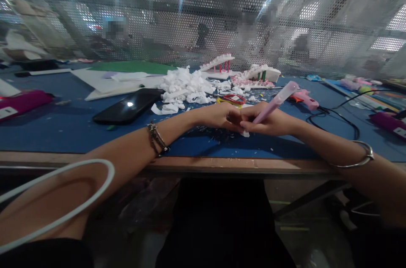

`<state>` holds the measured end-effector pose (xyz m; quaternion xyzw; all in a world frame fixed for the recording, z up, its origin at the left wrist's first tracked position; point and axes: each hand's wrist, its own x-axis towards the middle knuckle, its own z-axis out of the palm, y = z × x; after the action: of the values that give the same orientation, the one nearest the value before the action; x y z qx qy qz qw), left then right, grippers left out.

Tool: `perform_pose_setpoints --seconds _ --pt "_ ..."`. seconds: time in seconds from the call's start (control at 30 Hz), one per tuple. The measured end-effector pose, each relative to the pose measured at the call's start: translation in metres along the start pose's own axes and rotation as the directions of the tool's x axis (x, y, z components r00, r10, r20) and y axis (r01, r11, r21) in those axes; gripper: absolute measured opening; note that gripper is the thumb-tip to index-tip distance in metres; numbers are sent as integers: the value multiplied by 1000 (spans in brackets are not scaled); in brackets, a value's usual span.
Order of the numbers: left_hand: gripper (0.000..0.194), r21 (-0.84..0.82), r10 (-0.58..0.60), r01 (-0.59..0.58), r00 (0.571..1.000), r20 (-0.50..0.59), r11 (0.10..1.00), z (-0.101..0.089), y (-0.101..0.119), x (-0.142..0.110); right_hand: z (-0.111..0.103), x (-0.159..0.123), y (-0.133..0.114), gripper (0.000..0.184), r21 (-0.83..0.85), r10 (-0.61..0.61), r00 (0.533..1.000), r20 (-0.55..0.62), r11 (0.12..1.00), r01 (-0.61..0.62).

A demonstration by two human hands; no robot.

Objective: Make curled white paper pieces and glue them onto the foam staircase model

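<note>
As I look down from the head camera, I take the pile of white scraps (187, 85) for my landmark. Nearer than the pile, over the counter (196, 145), the left hand (218, 115) has curled fingers; their tips are partly hidden, so I cannot tell whether they pinch the small white piece (246, 134) showing beneath them. The right hand (272, 121), nearer than the pile and to its right, has its fingers closed around a pen-like pink tool (274, 103), gripped low, I judge for fine control, with the two hands together probably to steady each other. The tool is slim, straight and pink, paler toward its raised end; its lower tip is hidden. Just left of the pile lies a black phone (130, 106). Well right of it rests a pink glue gun (306, 99), perhaps set aside. Behind and right stand white sloping models (218, 65), likely back there for safety.
</note>
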<state>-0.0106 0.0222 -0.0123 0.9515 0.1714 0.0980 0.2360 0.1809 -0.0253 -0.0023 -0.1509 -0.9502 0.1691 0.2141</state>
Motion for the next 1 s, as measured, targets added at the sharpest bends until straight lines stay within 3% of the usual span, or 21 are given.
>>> perform_pose_setpoints --seconds 0.3,0.5,1.0 --pt "27 -2 -9 9 1000 11 1000 0 1 0 1 0 -1 25 -14 -6 1000 0 1000 6" --pt "21 -39 49 -49 999 2 998 0 -1 0 0 0 -2 25 24 35 999 20 999 -36" --pt "25 -5 11 -11 1000 -8 1000 0 -1 0 0 0 0 27 36 23 1000 5 999 -23"
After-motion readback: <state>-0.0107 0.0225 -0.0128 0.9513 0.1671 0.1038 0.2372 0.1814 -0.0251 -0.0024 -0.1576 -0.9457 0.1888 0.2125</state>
